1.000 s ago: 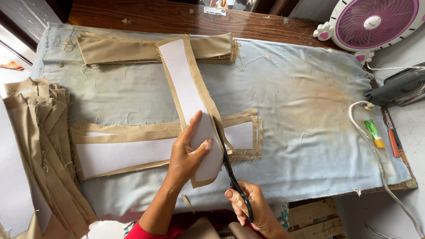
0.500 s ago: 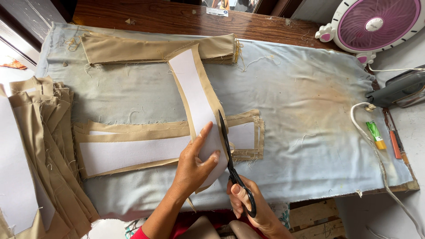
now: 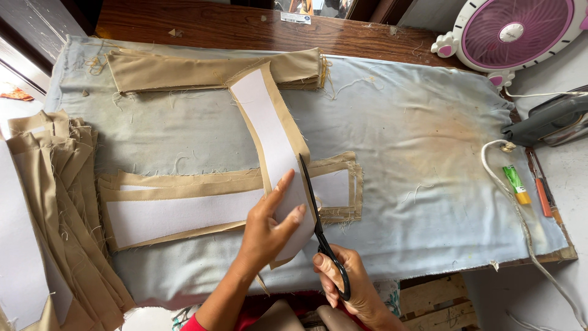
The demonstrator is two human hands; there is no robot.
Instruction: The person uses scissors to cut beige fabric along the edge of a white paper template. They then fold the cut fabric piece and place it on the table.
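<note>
In my right hand (image 3: 346, 285) the scissors (image 3: 315, 211) have dark matt metal blades and black plastic handles. My left hand (image 3: 269, 230) presses a tan cloth strip (image 3: 269, 132), frayed, with smooth matt white lining. The surface (image 3: 398, 141) wears pale, stained cloth over glossy wood.

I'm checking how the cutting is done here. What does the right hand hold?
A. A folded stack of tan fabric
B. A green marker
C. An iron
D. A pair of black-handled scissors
D: the right hand grips black-handled scissors, blades running along the edge of the tan fabric piece with white lining that the left hand presses flat.
</note>
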